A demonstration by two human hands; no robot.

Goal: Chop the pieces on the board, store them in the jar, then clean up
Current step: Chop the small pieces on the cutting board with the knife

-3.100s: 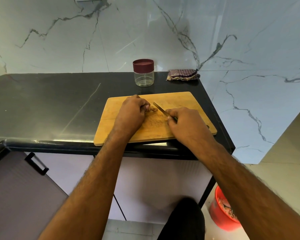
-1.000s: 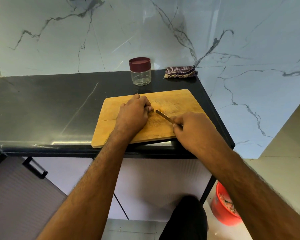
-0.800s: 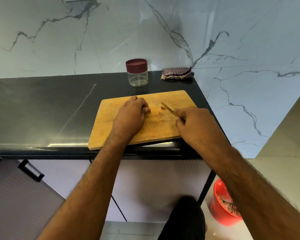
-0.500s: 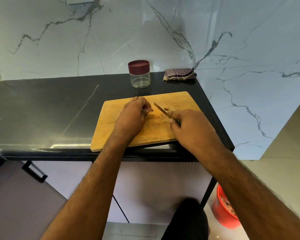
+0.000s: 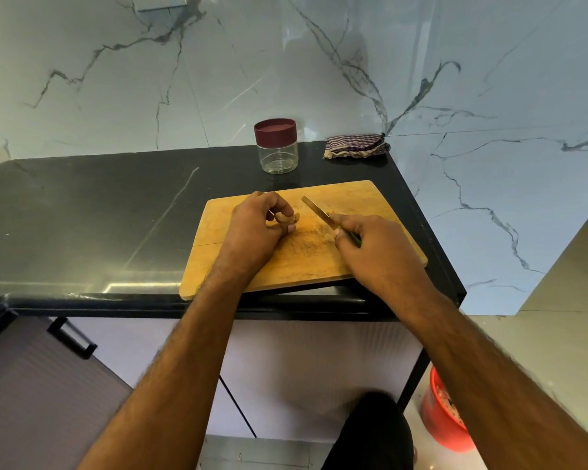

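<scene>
Now the left hand [image 5: 252,228] pinches a brown piece [image 5: 287,218] on the cutting board [image 5: 370,201]; at its three o'clock, the right hand [image 5: 374,252] grips a knife [image 5: 319,212].

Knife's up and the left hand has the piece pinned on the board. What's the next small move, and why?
Probably bring the knife down through the free end of the brown piece. The left hand pinches it on the cutting board, the blade in the right hand sits just right of it, and the jar is capped.

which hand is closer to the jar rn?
Left. The left hand sits on the board just in front of the jar; the right hand, holding the knife, is farther toward the near right.
</scene>
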